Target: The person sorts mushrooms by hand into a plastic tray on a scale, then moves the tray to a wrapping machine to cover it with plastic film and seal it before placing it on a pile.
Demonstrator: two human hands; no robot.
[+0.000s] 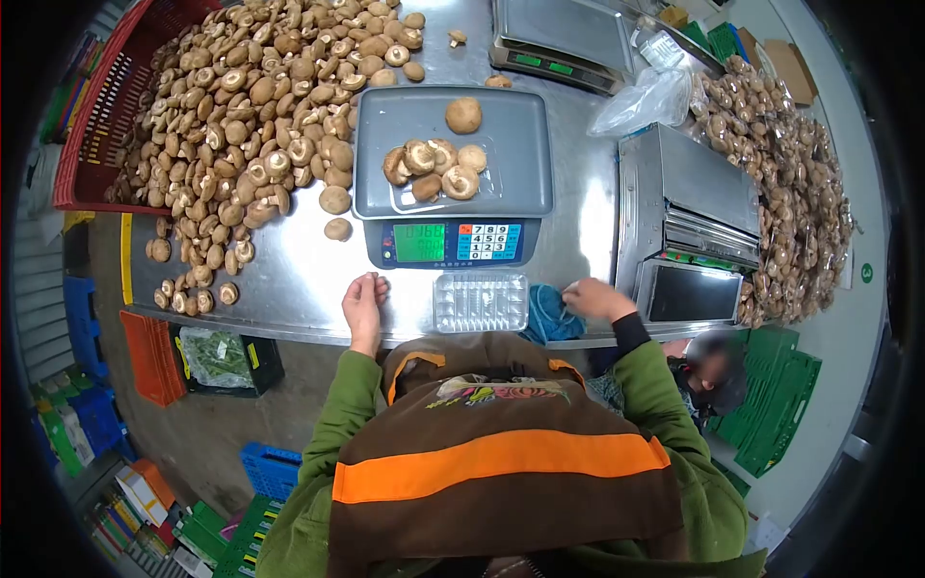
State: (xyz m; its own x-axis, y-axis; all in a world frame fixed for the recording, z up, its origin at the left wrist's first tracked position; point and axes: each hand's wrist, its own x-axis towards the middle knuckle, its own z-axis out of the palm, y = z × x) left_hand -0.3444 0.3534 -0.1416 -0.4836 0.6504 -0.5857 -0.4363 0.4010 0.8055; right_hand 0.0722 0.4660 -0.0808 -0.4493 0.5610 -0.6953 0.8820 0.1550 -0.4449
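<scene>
At the steel table's front edge, my left hand rests with its fingers curled in and nothing visible in them. My right hand has its fingertips pinched at the upper right edge of a soft blue bundle, whose kind I cannot make out. Between my hands lies a clear plastic tray. Behind it stands a digital scale with a lit green display and a grey pan. On the pan, another clear tray holds several shiitake mushrooms; one large mushroom sits above them.
Loose mushrooms spill from a red crate at the left. A second scale stands at the back. At the right are a metal machine and wrapped mushroom packs. A person is by green crates.
</scene>
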